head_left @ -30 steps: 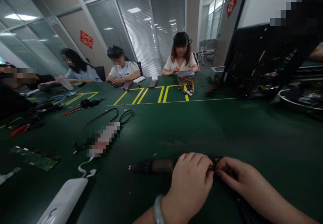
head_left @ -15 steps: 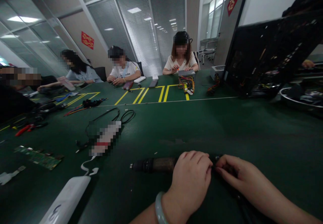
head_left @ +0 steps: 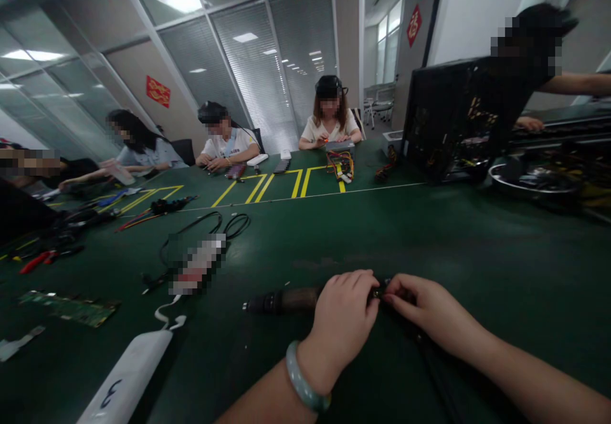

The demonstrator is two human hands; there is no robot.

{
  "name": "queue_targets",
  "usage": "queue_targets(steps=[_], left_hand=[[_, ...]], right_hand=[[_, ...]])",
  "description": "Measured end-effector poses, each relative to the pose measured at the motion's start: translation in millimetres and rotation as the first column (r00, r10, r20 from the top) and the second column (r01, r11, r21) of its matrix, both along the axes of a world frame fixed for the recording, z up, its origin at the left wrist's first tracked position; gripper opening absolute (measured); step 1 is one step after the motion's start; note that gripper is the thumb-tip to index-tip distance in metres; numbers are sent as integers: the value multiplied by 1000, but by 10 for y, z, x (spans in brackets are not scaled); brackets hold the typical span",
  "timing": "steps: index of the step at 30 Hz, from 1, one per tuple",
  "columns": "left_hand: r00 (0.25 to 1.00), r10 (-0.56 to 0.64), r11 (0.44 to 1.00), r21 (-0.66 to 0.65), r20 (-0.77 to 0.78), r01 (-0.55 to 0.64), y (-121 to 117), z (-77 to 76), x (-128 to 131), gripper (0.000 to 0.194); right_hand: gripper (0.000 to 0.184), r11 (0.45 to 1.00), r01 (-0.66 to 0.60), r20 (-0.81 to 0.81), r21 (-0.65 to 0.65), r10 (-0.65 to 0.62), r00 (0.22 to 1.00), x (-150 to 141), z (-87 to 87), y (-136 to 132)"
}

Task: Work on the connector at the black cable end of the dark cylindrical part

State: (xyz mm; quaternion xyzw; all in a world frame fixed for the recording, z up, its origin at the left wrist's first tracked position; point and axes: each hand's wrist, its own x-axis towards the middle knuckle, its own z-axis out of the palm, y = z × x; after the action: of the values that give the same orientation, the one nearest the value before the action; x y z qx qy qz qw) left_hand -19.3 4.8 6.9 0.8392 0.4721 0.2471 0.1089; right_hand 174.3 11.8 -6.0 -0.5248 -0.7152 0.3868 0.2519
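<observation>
A dark electric screwdriver [head_left: 293,300] with a brownish, see-through body lies level just above the green table, its metal tip pointing left. My left hand [head_left: 344,306] is wrapped over its rear half and hides that part; a pale green bangle circles the wrist. Close against the left fingertips, my right hand [head_left: 413,300] has thumb and fingers pinched on the end of a black cable [head_left: 432,363] at the tool's rear. A small brass-coloured bit shows between the two hands. Whether the cable's end sits in the tool cannot be made out.
To the left lie a white power strip [head_left: 126,379], a green circuit board [head_left: 69,308], red-handled pliers [head_left: 38,261] and a black cord [head_left: 238,223]. A black computer case [head_left: 446,121] and a round metal tray [head_left: 525,188] stand at the right. Several people sit across the table.
Both hands and the screwdriver appear slightly further left and higher in view, as the camera has shifted. The hands keep their grips at the tool's rear. More of the person at right shows.
</observation>
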Motion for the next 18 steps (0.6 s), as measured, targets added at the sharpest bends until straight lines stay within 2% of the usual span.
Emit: queue_targets(steps=[6, 15, 18], left_hand=[[1000, -11, 999, 52, -21, 12, -22, -16, 0, 13], [998, -39, 996, 78, -55, 43, -19, -53, -29, 20], [997, -32, 995, 93, -64, 37, -23, -56, -28, 16]], right_hand=[[14, 999, 4, -4, 35, -4, 1000, 4, 1, -22], [15, 996, -11, 5, 89, 11, 1000, 42, -52, -8], [15, 995, -22, 8, 95, 21, 1000, 42, -60, -1]])
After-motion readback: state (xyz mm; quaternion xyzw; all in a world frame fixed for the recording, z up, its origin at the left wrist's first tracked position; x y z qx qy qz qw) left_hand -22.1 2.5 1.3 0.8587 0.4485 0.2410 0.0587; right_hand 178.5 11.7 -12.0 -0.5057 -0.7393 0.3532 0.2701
